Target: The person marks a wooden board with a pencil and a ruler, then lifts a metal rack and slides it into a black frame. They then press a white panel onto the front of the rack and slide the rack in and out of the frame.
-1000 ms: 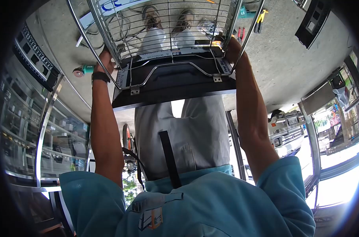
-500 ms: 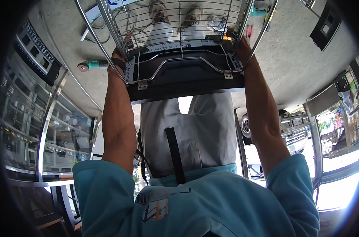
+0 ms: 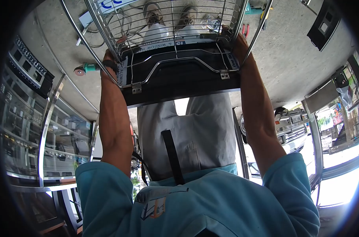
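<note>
A wire basket [image 3: 175, 24] with bent metal rods is in front of my legs, joined by small brackets to a black panel [image 3: 179, 87]. Printed strips with lettering about windows and aluminium lie along the panel's edges. My left hand [image 3: 111, 58] grips the left side of the basket, with a dark band at the wrist. On the opposite side my right hand [image 3: 235, 42] holds the basket's edge. Wires and the panel partly hide the fingers of both hands.
A green angle grinder [image 3: 86, 68] lies on the concrete floor at the left. Red-handled pliers [image 3: 245, 31] and a teal power tool [image 3: 253, 8] are at the upper right. My shoes [image 3: 153, 14] stand beyond the basket. Glass shelving [image 3: 19, 118] lines the left side.
The basket, my hands and the floor behind them have shifted slightly left in view. Both hands keep the same hold on the basket.
</note>
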